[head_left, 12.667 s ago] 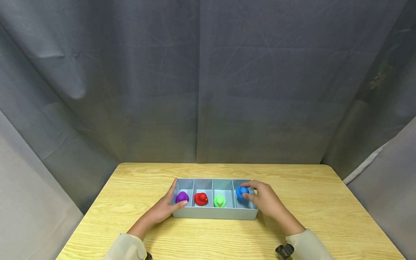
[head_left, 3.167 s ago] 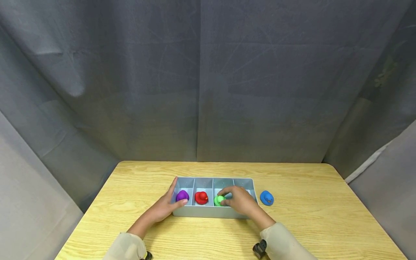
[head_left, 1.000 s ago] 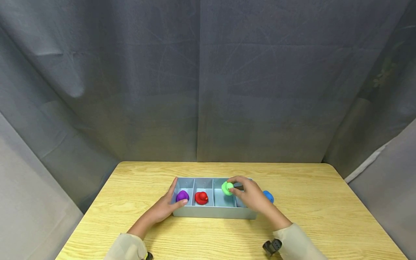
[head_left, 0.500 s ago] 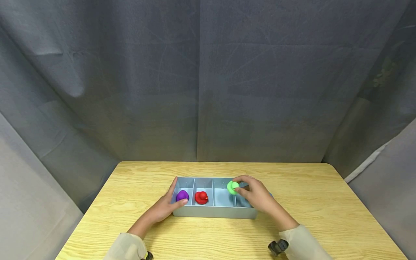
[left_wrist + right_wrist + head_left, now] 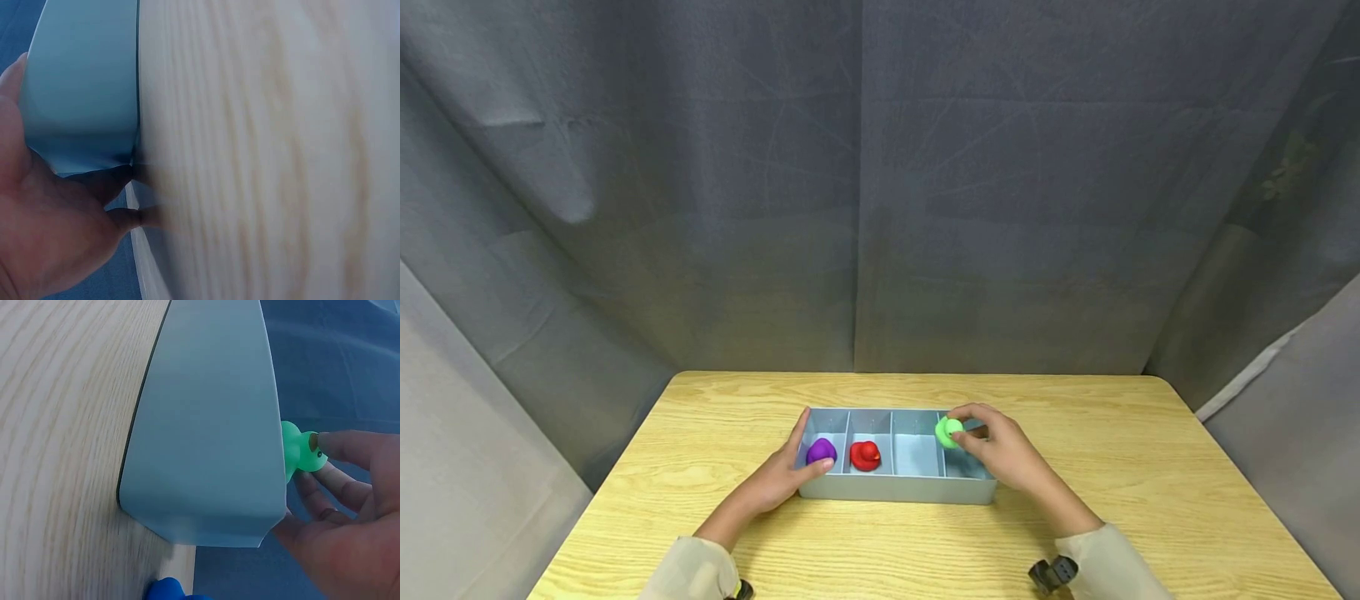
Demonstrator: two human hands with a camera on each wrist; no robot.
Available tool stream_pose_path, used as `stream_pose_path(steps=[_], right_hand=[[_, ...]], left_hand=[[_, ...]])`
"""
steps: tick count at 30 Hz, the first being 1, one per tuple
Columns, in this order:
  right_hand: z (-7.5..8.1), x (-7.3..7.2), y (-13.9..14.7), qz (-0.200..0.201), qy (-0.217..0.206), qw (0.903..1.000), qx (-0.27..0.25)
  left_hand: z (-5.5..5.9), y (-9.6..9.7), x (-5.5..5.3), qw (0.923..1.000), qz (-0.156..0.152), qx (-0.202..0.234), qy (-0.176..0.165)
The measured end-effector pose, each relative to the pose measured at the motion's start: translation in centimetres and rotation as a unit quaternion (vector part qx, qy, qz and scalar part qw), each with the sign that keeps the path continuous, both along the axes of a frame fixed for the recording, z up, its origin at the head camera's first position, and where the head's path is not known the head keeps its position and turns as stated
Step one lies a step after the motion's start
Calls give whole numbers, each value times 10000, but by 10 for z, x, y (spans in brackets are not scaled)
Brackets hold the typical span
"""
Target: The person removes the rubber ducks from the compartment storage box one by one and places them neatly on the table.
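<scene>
A grey-blue box with dividers (image 5: 898, 489) stands on the table. My left hand (image 5: 772, 485) grips its left end, thumb over the front rim and fingers along the end wall (image 5: 81, 87). My right hand (image 5: 1009, 454) pinches the head of a green rubber duck (image 5: 947, 432) between thumb and fingers, above the rightmost compartment and level with the rim in the right wrist view. A purple duck (image 5: 821, 451) sits in the leftmost compartment, partly behind the left thumb. Beside it, a red duck (image 5: 865, 456) occupies its own compartment.
A blue duck (image 5: 165, 590) lies on the table off the box's right end; in the head view my right hand hides it. The wooden table (image 5: 880, 550) extends around the box. Grey curtains (image 5: 880, 208) hang behind it.
Earlier, my right hand took the blue duck out and set it on the table to the right. It then lifted the green duck from its compartment and moved it right. My left hand stayed put.
</scene>
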State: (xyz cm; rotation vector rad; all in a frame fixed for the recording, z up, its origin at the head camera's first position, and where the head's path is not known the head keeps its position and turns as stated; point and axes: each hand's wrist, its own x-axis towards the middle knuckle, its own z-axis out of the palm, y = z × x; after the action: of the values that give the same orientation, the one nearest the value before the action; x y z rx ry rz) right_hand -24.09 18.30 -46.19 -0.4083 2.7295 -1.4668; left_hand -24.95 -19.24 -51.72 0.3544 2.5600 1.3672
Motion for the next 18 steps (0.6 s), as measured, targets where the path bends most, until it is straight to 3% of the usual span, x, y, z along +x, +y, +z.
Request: stream_pose_path(steps=[18], right_hand=[[1,7,20,-167,-7,9993,-338]], left_hand=[[-2,0,-1,10000,-18,-47,25]])
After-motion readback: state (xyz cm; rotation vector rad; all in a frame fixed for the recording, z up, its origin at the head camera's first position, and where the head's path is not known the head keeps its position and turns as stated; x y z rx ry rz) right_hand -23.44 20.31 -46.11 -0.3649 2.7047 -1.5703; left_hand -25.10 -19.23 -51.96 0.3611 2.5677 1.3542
